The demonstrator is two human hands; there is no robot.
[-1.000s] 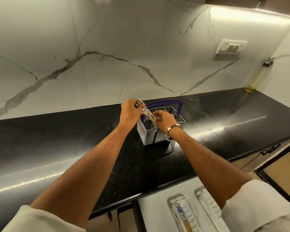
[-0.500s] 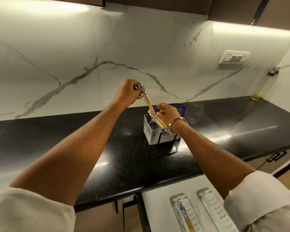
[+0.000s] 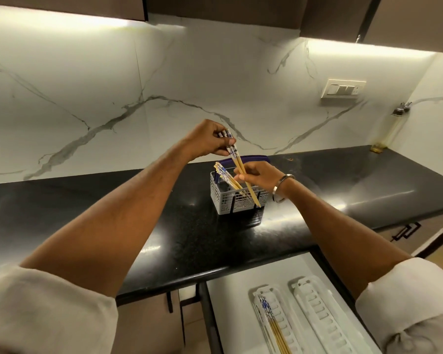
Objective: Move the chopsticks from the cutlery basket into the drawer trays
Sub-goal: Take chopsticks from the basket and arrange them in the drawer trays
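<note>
A grey cutlery basket (image 3: 230, 201) with a purple handle stands on the black counter. My left hand (image 3: 209, 139) grips the patterned tops of a small bunch of chopsticks (image 3: 242, 169), lifted above the basket with their tips slanting down over its front right corner. My right hand (image 3: 260, 175) pinches the same bunch around the middle. Several more chopsticks (image 3: 224, 175) lean in the basket's left side. In the open drawer below lie two white trays: the left tray (image 3: 283, 302) holds several chopsticks (image 3: 271, 320), the right tray (image 3: 317, 307) holds nothing.
The black counter (image 3: 138, 226) runs along a white marble wall. A switch plate (image 3: 343, 89) is on the wall at right, and a yellowish bottle (image 3: 388, 131) stands in the far right corner. The open white drawer (image 3: 230, 315) juts out under the counter edge.
Both hands have raised the bunch of chopsticks up out of the basket. My right hand has slid to the middle of the sticks. The camera has tilted up.
</note>
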